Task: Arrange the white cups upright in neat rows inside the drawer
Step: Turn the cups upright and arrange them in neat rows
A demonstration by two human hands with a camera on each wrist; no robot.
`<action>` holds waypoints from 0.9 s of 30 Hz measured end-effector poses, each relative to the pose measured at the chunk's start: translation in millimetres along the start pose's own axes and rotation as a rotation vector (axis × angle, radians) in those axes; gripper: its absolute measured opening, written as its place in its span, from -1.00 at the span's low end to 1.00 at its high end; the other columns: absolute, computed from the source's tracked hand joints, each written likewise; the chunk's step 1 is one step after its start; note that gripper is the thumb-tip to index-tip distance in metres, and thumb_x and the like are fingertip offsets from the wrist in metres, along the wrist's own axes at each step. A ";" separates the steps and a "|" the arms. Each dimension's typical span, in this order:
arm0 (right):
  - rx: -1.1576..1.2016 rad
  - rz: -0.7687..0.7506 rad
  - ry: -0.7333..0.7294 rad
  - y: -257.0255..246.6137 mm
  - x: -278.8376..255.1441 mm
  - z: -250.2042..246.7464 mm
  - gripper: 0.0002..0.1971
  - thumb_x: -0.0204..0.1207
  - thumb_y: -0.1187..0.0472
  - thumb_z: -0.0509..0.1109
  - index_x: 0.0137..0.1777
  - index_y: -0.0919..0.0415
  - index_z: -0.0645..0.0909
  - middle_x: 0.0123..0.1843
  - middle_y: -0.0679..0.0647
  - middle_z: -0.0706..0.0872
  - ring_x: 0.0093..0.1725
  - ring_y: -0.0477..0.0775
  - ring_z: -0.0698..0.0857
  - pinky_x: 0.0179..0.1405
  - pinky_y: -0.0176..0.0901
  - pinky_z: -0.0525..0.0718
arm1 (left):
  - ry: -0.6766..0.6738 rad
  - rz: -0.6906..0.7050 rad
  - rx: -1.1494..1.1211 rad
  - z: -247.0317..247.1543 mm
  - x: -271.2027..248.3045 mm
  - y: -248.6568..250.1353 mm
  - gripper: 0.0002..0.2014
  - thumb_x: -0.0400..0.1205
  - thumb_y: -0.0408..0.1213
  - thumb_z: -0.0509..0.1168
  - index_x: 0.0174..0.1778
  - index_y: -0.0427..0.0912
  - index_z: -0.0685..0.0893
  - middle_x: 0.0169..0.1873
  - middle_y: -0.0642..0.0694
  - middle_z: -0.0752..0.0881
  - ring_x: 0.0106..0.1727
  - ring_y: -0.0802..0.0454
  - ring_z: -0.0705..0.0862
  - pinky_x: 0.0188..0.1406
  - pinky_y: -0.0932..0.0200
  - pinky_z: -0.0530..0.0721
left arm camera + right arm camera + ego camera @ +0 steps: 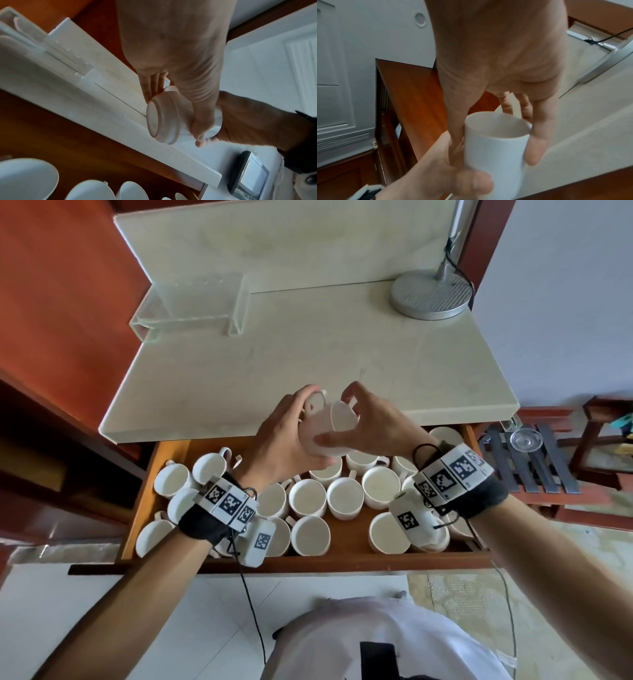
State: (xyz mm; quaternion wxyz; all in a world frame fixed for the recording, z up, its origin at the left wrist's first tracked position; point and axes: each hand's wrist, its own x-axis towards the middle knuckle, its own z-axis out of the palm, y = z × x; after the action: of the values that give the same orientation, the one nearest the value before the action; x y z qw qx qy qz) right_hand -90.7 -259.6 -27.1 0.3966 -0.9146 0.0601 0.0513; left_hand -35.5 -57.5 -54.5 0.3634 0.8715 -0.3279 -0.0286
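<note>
Both left hand [284, 440] and right hand [373, 422] grasping tilted cup [325, 426]; could slip onto cups [342, 498] in drawer [308, 563], chipping them.

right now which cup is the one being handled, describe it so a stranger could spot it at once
Start at the pale stone countertop and drop to its front edge, above the open wooden drawer full of white cups. There the left hand and right hand hold one white cup between them. It alone is lifted and tipped on its side.
</note>
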 end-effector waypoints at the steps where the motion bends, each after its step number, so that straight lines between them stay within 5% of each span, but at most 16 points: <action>1: -0.002 -0.017 -0.046 2.2 -1.6 -4.0 -0.20 0.21 -0.30 0.70 0.31 0.00 0.40 0.08 -0.05 0.67 -0.01 0.01 0.68 -0.13 -0.11 0.62 | 0.008 -0.017 -0.028 1.9 0.5 -0.3 0.10 0.18 0.10 0.76 0.63 0.16 0.34 0.38 0.08 0.58 0.24 0.05 0.67 0.18 -0.09 0.75; 4: -0.021 -0.069 -0.111 9.0 -4.3 -11.4 -0.23 0.27 -0.19 0.72 0.39 -0.03 0.42 0.21 -0.07 0.67 0.14 0.03 0.69 0.10 -0.04 0.70 | 0.007 -0.076 -0.149 8.5 -1.8 -2.6 0.07 0.18 0.04 0.79 0.58 0.16 0.37 0.34 0.07 0.63 0.23 0.07 0.70 0.16 -0.06 0.78; 12: -0.203 -0.160 -0.117 15.9 -18.5 8.0 -0.21 0.10 -0.26 0.72 0.25 0.06 0.50 0.00 -0.08 0.67 -0.12 -0.04 0.67 -0.36 -0.39 0.45 | -0.253 -0.163 -0.196 26.3 -19.2 -11.3 0.08 0.20 -0.05 0.82 0.54 0.14 0.28 0.26 0.17 0.59 0.22 0.21 0.69 0.23 0.01 0.75; 17: -0.410 -0.207 -0.245 25.4 -25.3 26.6 -0.13 0.10 -0.35 0.65 0.34 0.04 0.45 0.10 -0.10 0.62 -0.04 0.02 0.62 -0.17 -0.10 0.60 | -0.513 -0.157 0.002 28.9 -32.2 -29.6 0.08 0.30 0.04 0.76 0.65 0.12 0.25 0.32 0.23 0.55 0.30 0.27 0.59 0.28 0.34 0.62; 22: -0.553 -0.219 -0.413 33.6 -31.4 41.5 -0.13 0.14 -0.35 0.65 0.38 0.04 0.44 0.17 -0.04 0.67 -0.01 0.05 0.68 -0.06 0.00 0.75 | -0.742 -0.170 0.236 35.1 -35.8 -44.9 -0.28 0.48 -0.05 0.64 0.54 0.03 0.49 0.35 0.12 0.58 0.30 0.12 0.62 0.27 0.18 0.60; 24: -0.579 -0.226 -0.445 34.0 -31.6 47.1 -0.11 0.15 -0.36 0.65 0.40 0.04 0.44 0.19 -0.02 0.68 0.03 0.07 0.69 -0.02 0.04 0.75 | -0.773 -0.132 0.286 38.9 -36.7 -48.2 -0.36 0.52 -0.06 0.60 0.51 0.02 0.54 0.31 0.10 0.62 0.25 0.10 0.63 0.16 0.25 0.55; 27: -0.608 -0.236 -0.476 35.2 -29.4 56.1 -0.11 0.16 -0.37 0.65 0.39 0.07 0.44 0.16 0.00 0.69 0.02 0.08 0.70 -0.03 0.00 0.75 | -0.853 -0.135 0.392 46.2 -38.7 -52.3 -0.51 0.58 -0.01 0.54 0.40 -0.03 0.62 -0.06 0.18 0.65 -0.06 0.07 0.68 -0.16 0.25 0.59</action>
State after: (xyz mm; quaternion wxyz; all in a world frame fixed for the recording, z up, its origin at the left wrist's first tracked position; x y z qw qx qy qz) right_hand -127.6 -240.5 -86.4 0.1140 -0.9535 -0.1567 0.2311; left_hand -50.3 -35.8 -129.8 0.0223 0.8535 -0.3899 -0.3450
